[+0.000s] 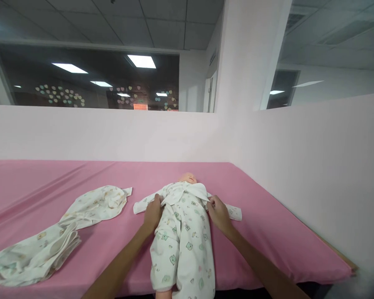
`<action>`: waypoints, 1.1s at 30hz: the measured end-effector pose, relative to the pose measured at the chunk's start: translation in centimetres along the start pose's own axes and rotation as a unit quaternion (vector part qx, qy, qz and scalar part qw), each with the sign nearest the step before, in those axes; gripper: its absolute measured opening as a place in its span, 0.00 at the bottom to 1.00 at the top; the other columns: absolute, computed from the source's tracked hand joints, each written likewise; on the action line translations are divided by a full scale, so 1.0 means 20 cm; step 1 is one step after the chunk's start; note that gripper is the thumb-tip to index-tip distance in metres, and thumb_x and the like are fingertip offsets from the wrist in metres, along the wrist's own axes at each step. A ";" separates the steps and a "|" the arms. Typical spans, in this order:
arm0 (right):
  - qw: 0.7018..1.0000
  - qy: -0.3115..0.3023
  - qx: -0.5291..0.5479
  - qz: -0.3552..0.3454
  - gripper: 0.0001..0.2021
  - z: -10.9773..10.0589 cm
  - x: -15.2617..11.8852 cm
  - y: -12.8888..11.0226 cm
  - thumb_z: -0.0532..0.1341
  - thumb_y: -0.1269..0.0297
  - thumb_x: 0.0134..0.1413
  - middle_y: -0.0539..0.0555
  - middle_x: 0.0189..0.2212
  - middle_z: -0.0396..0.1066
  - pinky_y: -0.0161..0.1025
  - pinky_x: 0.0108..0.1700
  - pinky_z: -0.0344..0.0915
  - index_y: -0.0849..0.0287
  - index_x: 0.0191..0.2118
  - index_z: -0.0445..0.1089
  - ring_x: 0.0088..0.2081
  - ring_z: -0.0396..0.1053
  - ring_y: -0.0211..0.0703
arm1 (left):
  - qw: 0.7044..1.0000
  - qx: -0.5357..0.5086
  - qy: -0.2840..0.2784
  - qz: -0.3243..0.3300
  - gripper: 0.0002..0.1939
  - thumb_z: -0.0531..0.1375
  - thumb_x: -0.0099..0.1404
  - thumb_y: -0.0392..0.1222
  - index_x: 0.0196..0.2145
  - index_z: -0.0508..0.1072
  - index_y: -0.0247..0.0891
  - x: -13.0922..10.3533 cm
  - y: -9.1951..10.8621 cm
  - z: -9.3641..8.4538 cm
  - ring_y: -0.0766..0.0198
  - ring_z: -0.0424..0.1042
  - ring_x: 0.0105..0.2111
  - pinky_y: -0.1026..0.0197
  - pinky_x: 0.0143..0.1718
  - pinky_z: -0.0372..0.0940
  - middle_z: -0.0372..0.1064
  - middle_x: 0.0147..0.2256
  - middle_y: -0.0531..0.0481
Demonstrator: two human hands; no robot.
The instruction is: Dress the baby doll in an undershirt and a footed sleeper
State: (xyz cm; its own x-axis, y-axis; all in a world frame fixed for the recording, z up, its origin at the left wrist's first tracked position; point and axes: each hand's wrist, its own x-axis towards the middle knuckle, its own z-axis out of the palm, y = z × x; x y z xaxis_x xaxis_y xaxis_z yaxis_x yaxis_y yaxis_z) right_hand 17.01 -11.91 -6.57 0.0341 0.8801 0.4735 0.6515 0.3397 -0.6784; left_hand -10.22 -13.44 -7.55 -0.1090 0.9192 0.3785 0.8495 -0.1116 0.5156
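A baby doll (188, 177) lies on its back, head away from me, in a white top (174, 193) and white trousers (191, 245) with small green animal prints. Its sleeves stretch out to both sides. At the doll's waist on the left, my left hand (154, 212) is closed on the edge of the clothes. My right hand (218, 211) pinches the cloth at the opposite side of the waist. Whether the fingers grip the top's hem or the trousers' waistband is hard to make out. Part of a bare doll leg (163, 294) shows below the left trouser cuff.
A pink-covered table (262, 232) carries everything, its front edge close to me. On the left lie a printed white cloth piece (96, 205) and a folded printed cloth (34, 253). White walls (112, 133) with windows border the back and right sides.
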 end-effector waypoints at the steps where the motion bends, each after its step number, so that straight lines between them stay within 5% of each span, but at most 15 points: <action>1: 1.000 -0.004 0.009 0.002 0.06 0.01 -0.01 0.00 0.51 0.62 0.53 0.50 0.31 0.68 0.38 0.35 0.60 0.53 0.27 0.52 0.34 0.66 0.44 | 1.000 0.007 -0.002 -0.015 0.05 0.52 0.63 0.41 0.36 0.58 0.42 0.00 0.00 0.01 0.55 0.67 0.33 0.61 0.31 0.52 0.69 0.33 0.46; 4: 0.999 -0.006 0.034 0.025 0.05 0.03 -0.01 -0.01 0.54 0.61 0.51 0.51 0.35 0.70 0.39 0.37 0.62 0.53 0.34 0.57 0.35 0.68 0.45 | 0.999 0.026 -0.002 -0.045 0.06 0.53 0.63 0.44 0.37 0.61 0.41 0.03 -0.01 0.03 0.49 0.69 0.35 0.59 0.31 0.52 0.71 0.34 0.41; 8: 0.995 -0.016 0.073 0.061 0.17 0.06 0.01 0.01 0.56 0.61 0.50 0.54 0.36 0.71 0.38 0.34 0.65 0.56 0.47 0.58 0.33 0.70 0.45 | 0.999 0.015 -0.017 -0.038 0.06 0.54 0.62 0.42 0.28 0.63 0.41 0.05 -0.01 0.04 0.48 0.70 0.35 0.58 0.32 0.54 0.71 0.31 0.41; 13: 0.994 -0.042 0.097 0.042 0.04 0.03 0.01 0.02 0.54 0.62 0.49 0.49 0.26 0.66 0.35 0.29 0.60 0.56 0.31 0.62 0.29 0.65 0.42 | 0.999 -0.044 -0.005 -0.014 0.08 0.49 0.65 0.42 0.31 0.65 0.42 0.02 0.01 -0.05 0.56 0.70 0.35 0.61 0.34 0.57 0.72 0.33 0.48; 18: 0.995 -0.026 0.092 -0.001 0.10 -0.04 -0.08 -0.02 0.56 0.57 0.51 0.49 0.27 0.63 0.36 0.32 0.58 0.55 0.26 0.56 0.31 0.62 0.42 | 0.994 -0.104 0.036 0.023 0.11 0.46 0.66 0.41 0.33 0.66 0.41 -0.08 0.04 -0.13 0.58 0.69 0.35 0.60 0.35 0.59 0.72 0.35 0.49; 22: 0.996 -0.058 0.034 -0.054 0.11 -0.12 -0.21 -0.05 0.53 0.57 0.57 0.51 0.28 0.66 0.39 0.35 0.59 0.55 0.27 0.59 0.33 0.63 0.45 | 0.996 -0.034 0.005 0.081 0.10 0.46 0.66 0.40 0.36 0.67 0.41 -0.17 0.01 -0.16 0.53 0.68 0.40 0.57 0.39 0.58 0.71 0.38 0.46; 27: 0.996 -0.087 0.014 -0.014 0.12 -0.17 -0.34 -0.05 0.49 0.55 0.61 0.50 0.27 0.66 0.39 0.31 0.57 0.55 0.31 0.60 0.29 0.64 0.44 | 0.997 0.023 -0.059 0.049 0.04 0.48 0.64 0.37 0.30 0.60 0.41 -0.25 -0.04 -0.16 0.56 0.67 0.35 0.59 0.33 0.56 0.68 0.34 0.47; 30: 0.997 -0.078 -0.005 0.005 0.12 -0.15 -0.35 -0.03 0.52 0.53 0.60 0.49 0.26 0.66 0.38 0.30 0.56 0.55 0.33 0.60 0.28 0.64 0.44 | 0.997 -0.005 -0.074 0.000 0.03 0.48 0.64 0.38 0.31 0.57 0.41 -0.25 -0.04 -0.14 0.59 0.65 0.31 0.61 0.30 0.55 0.66 0.31 0.50; 33: 0.996 -0.062 -0.058 -0.013 0.14 -0.11 -0.31 -0.03 0.52 0.55 0.60 0.51 0.25 0.66 0.39 0.29 0.54 0.55 0.26 0.56 0.27 0.63 0.44 | 0.992 -0.094 -0.077 0.015 0.03 0.49 0.63 0.37 0.36 0.60 0.40 -0.22 -0.02 -0.12 0.59 0.68 0.37 0.61 0.35 0.59 0.69 0.37 0.49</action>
State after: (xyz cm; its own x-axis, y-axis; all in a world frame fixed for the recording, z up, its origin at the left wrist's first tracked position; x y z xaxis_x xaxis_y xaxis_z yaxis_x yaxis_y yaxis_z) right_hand 18.13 -18.35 -7.86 -0.0722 0.9081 0.4125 0.7340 0.3284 -0.5945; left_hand -11.26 -18.41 -7.51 0.0071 0.9599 0.2802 0.7387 -0.1939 0.6456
